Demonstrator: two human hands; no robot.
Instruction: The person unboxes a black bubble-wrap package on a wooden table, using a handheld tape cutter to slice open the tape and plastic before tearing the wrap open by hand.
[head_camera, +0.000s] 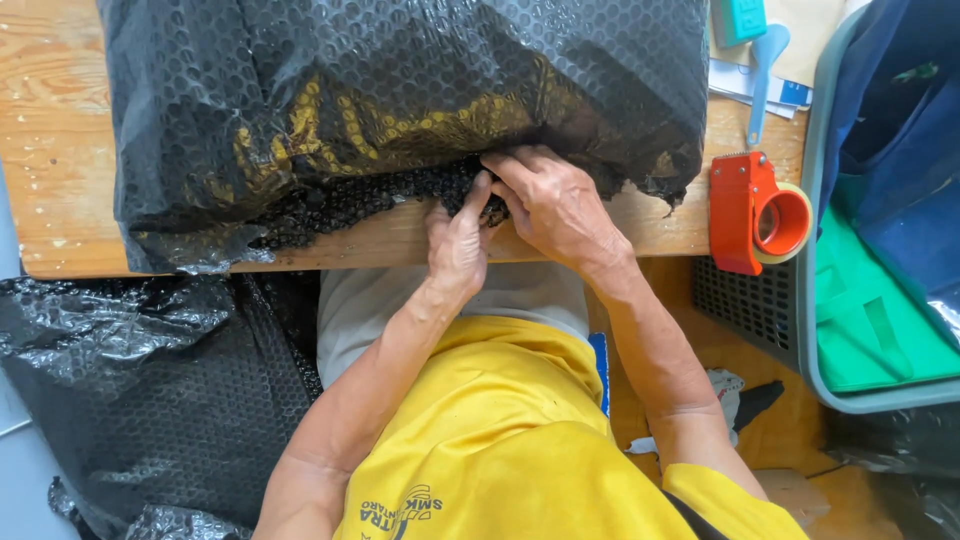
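Observation:
A large parcel wrapped in black bubble wrap lies on the wooden table, with something yellow showing through the wrap. At the parcel's near edge, my left hand pinches a loose flap of the bubble wrap. My right hand presses and grips the same flap just beside it, fingers curled onto the wrap. Both hands touch each other at the table's front edge.
A red tape dispenser stands at the table's right end. A grey bin with green and blue items stands to the right. More black bubble wrap lies piled on the floor at the left. A light blue tool rests at the back right.

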